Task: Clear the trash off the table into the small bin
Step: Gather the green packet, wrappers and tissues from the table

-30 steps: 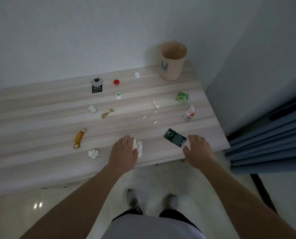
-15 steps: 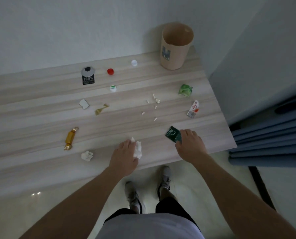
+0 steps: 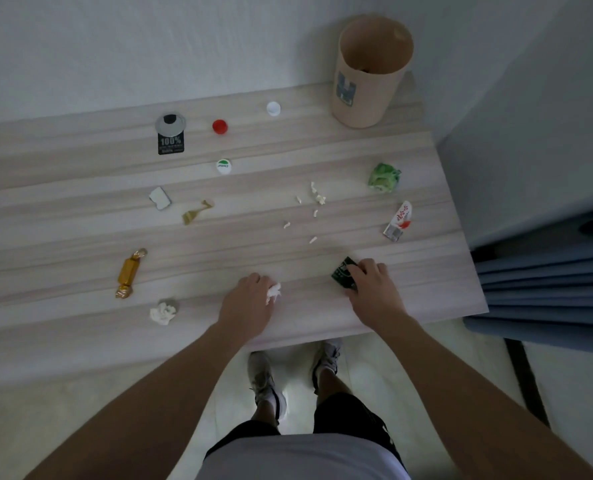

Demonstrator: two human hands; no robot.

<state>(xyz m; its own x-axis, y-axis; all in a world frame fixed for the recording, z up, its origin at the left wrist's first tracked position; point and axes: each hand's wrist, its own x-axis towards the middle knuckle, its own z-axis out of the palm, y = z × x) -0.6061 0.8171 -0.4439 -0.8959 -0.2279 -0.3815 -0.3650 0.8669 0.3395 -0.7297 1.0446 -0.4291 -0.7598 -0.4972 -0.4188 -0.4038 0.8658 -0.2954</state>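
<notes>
So we're standing at the near edge of the bench (image 3: 80, 341), both hands down on trash at once. Our left hand (image 3: 245, 306) is curling over a crumpled white tissue (image 3: 273, 292), fingers (image 3: 253, 280) bunched around it with just a bit of white poking out on the thumb side. Our right hand (image 3: 371, 289) is pinching a dark green wrapper (image 3: 343, 273), thumb and forefinger closing on its near right corner. Hard to say whether either piece is actually lifting off the wood yet; the view is too dim to see a gap.

The thing that matters for the next move: the small bin (image 3: 371, 74) is sitting at the far right corner, well apart from both hands, up and to the right. The right hand is the nearer one, so it probably goes first. The wrapper's long axis is running diagonally, far-right to near-left.

Counting what's left lying around:
- three bottle caps: red cap (image 3: 219, 126), white cap (image 3: 273, 108), green-printed cap (image 3: 223, 167)
- one black tag (image 3: 171, 142)
- one gold candy (image 3: 128, 272), one gold foil scrap (image 3: 196, 213)
- one more tissue wad (image 3: 163, 311), one small white packet (image 3: 160, 198)
- one green crumpled wrapper (image 3: 383, 177), one red-and-white sachet (image 3: 399, 220)
- about seven tiny white crumbs (image 3: 317, 195)

We're barely getting started.
</notes>
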